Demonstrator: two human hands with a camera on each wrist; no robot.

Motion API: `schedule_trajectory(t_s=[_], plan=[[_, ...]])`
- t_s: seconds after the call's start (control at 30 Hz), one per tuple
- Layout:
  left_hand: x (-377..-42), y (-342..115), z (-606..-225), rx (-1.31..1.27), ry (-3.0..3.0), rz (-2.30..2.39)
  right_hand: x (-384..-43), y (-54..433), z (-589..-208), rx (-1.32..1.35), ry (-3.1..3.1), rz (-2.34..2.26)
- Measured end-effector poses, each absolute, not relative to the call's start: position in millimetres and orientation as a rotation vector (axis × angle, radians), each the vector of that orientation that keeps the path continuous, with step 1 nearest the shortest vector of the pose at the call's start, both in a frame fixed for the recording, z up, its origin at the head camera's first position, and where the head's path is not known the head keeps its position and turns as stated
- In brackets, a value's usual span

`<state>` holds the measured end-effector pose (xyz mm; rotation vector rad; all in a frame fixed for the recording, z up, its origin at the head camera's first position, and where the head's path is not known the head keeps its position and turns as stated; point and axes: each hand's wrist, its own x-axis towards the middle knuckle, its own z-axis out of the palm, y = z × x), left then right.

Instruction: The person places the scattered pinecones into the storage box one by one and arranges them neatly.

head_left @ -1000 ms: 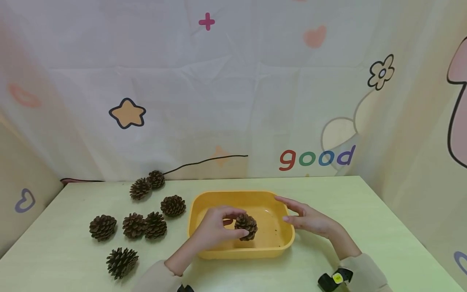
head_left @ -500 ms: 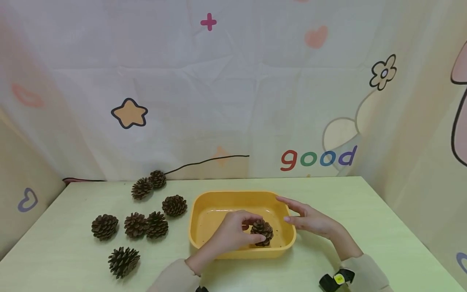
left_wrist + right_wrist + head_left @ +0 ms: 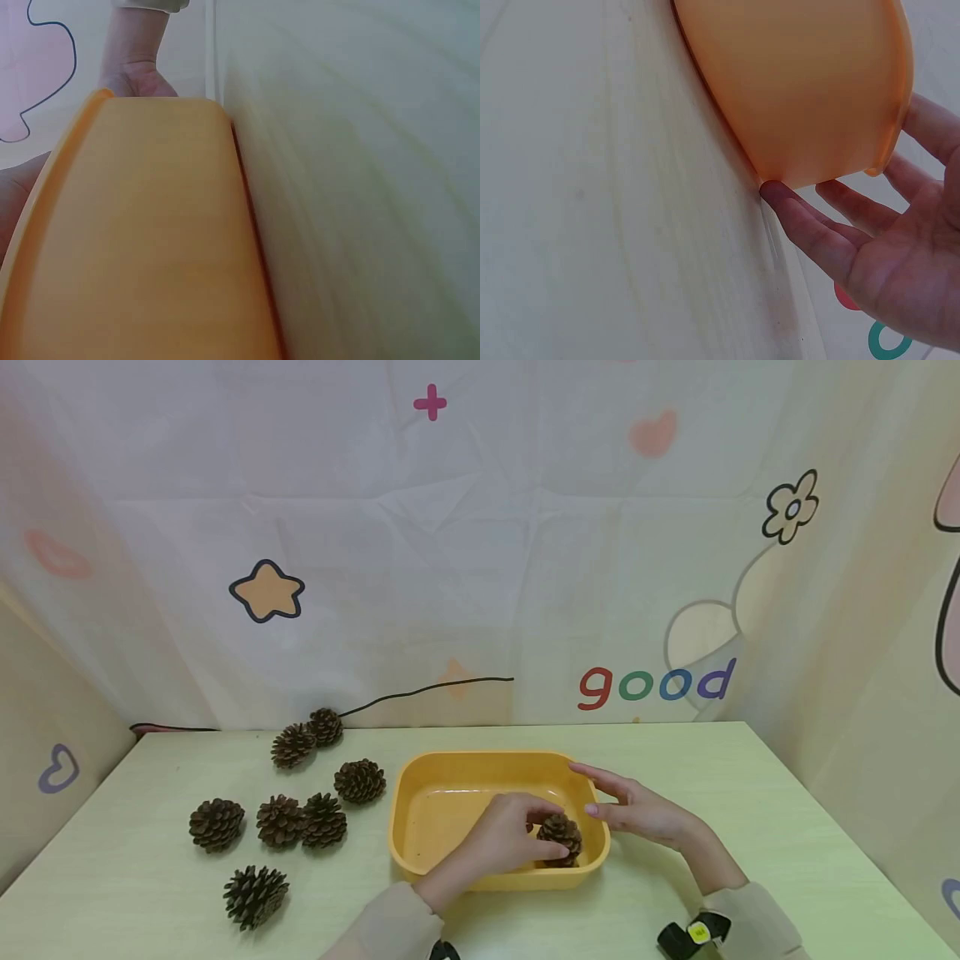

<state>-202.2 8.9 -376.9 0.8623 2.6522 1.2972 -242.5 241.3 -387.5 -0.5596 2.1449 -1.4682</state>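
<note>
In the head view my left hand (image 3: 501,833) holds a brown pine cone (image 3: 561,840) between thumb and fingers, low inside the right end of a yellow plastic tub (image 3: 420,881). Part of the left hand (image 3: 19,191) shows at the edge of the left wrist view, beyond the tub's rim; the cone is hidden there. My right hand (image 3: 648,814) rests against the tub's right end, thumb and index fingertip at the rim. From the right wrist view, its outstretched fingers (image 3: 814,229) touch the tub's outer wall (image 3: 802,97), down near the tabletop.
Several more pine cones lie on the pale green table (image 3: 720,793) left of the tub, such as a front cone (image 3: 255,897) and a nearer-to-tub cone (image 3: 360,781). A printed curtain (image 3: 375,568) hangs behind the table's back edge.
My left hand has moved right and slightly down with the pine cone, from the tub's middle to its right end. The right hand has stayed at the rim.
</note>
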Motion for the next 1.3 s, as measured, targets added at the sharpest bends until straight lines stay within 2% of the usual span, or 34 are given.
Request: schedule_trajectory(t_s=[0.73,1.3], plan=[[-206.7,28.3,-379.9,0.952,2.705,1.068,-242.8,242.6,-388.3,-0.57,2.178,-1.448],[-204.3,18.7,-376.0,0.889,2.539,1.176,-245.1,242.5,-391.4,-0.562,2.163,-1.459]])
